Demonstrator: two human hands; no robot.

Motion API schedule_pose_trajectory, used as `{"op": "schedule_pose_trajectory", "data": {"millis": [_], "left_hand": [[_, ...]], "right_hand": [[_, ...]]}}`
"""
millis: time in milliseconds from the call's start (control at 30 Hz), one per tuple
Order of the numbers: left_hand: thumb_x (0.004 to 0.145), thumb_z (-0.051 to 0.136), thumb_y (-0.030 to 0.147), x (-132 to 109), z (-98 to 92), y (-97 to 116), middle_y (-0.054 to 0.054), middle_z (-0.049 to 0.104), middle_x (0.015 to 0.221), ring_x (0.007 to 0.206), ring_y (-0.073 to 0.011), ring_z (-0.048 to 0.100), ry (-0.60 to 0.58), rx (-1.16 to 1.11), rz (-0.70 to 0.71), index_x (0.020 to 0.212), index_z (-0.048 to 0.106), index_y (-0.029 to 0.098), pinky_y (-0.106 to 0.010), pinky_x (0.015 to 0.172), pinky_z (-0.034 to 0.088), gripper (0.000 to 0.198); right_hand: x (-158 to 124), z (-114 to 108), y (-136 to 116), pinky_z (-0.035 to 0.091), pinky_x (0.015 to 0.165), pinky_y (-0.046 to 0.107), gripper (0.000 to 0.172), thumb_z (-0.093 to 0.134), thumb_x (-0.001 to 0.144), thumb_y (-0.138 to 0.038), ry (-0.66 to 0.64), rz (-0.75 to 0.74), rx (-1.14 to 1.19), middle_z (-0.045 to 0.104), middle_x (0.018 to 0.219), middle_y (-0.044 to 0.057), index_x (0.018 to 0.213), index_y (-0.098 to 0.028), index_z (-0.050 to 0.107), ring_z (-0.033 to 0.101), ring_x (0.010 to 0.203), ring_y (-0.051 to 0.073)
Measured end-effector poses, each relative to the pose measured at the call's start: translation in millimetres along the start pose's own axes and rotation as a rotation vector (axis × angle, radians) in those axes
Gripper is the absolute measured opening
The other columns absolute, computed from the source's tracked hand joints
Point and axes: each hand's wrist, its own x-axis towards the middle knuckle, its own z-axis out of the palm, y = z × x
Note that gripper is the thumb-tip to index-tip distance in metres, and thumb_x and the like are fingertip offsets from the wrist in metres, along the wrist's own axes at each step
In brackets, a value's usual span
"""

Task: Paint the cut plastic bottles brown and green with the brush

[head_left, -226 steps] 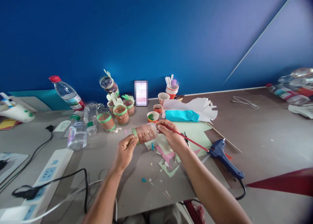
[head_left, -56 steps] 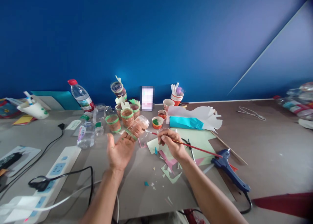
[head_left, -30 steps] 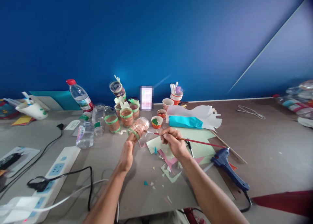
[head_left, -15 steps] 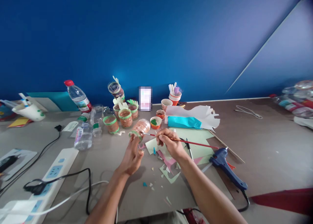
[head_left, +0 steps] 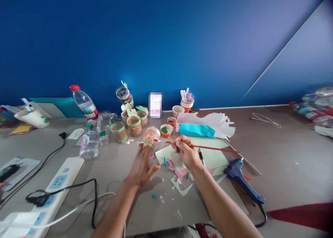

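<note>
My left hand (head_left: 143,167) holds a clear plastic cup (head_left: 150,136), cut from a bottle and partly coated in brown paint, with a green rim turned toward me. Its fingers go in at the rim and are partly hidden; the thumb sticks out to the side. In my right hand (head_left: 187,152) is a thin red paintbrush (head_left: 213,148), pinched near the bristles, its tip at the cup's right side. Just beyond, a small paper cup of green paint (head_left: 166,130) stands near a paper cup of brown paint (head_left: 171,121).
Several painted cups with green rims (head_left: 134,125) stand at back left, near clear bottles (head_left: 88,146). Paper scraps (head_left: 179,173) lie before my hands. To the right are a blue glue gun (head_left: 243,180) and a wooden stick (head_left: 249,163). A power strip (head_left: 58,182) lies left.
The cup has turned in my left hand, showing more of its painted side and less of the green rim. My right hand and the brush have shifted slightly right.
</note>
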Motion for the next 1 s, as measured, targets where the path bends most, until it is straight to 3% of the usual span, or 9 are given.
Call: {"op": "schedule_pose_trajectory", "data": {"millis": [267, 433, 633, 833, 1000], "left_hand": [[0.088, 0.025, 0.069, 0, 1.0, -1, -0.017, 0.057, 0.112, 0.107, -0.0343, 0.053, -0.029, 0.070, 0.024, 0.138, 0.037, 0.014, -0.054, 0.098, 0.033, 0.075], [0.088, 0.027, 0.069, 0, 1.3, 0, -0.016, 0.058, 0.110, 0.108, -0.0348, 0.053, -0.074, 0.053, 0.034, 0.140, 0.035, 0.013, -0.054, 0.098, 0.034, 0.077], [0.088, 0.028, 0.069, 1, -0.4, 2, -0.019, 0.056, 0.118, 0.116, -0.0371, 0.049, -0.027, 0.024, 0.010, 0.141, 0.036, 0.014, -0.056, 0.102, 0.030, 0.076], [0.088, 0.025, 0.070, 0, -3.7, 6, -0.015, 0.055, 0.119, 0.121, -0.0339, 0.045, 0.010, -0.169, -0.071, 0.140, 0.036, 0.017, -0.052, 0.108, 0.023, 0.074], [0.088, 0.027, 0.070, -2, -3.2, 4, -0.014, 0.054, 0.121, 0.122, -0.0345, 0.043, 0.077, -0.246, -0.119, 0.138, 0.039, 0.020, -0.052, 0.108, 0.022, 0.071]], "right_hand": [[2, 0, -7, 0.028, 0.046, 0.024, 0.010, 0.059, 0.069, -0.023, 0.045, 0.039, -0.027, 0.052, 0.046, -0.002, 0.063, -0.018, 0.066, 0.041, 0.044, 0.010], [1, 4, -10, 0.031, 0.048, 0.026, 0.011, 0.060, 0.070, -0.028, 0.029, 0.053, 0.001, 0.056, 0.050, -0.001, 0.066, -0.019, 0.065, 0.045, 0.048, 0.011], [3, 2, -11, 0.025, 0.046, 0.025, 0.009, 0.059, 0.066, -0.023, 0.099, 0.068, -0.001, 0.049, 0.045, -0.003, 0.061, -0.018, 0.064, 0.038, 0.044, 0.009], [0, 4, -4, 0.032, 0.049, 0.025, 0.012, 0.060, 0.074, -0.028, 0.005, 0.039, -0.014, 0.057, 0.053, -0.001, 0.068, -0.018, 0.065, 0.044, 0.049, 0.010], [-1, 4, -2, 0.030, 0.048, 0.025, 0.011, 0.059, 0.072, -0.026, 0.037, 0.038, -0.021, 0.053, 0.049, -0.002, 0.065, -0.019, 0.063, 0.042, 0.046, 0.010]]}}
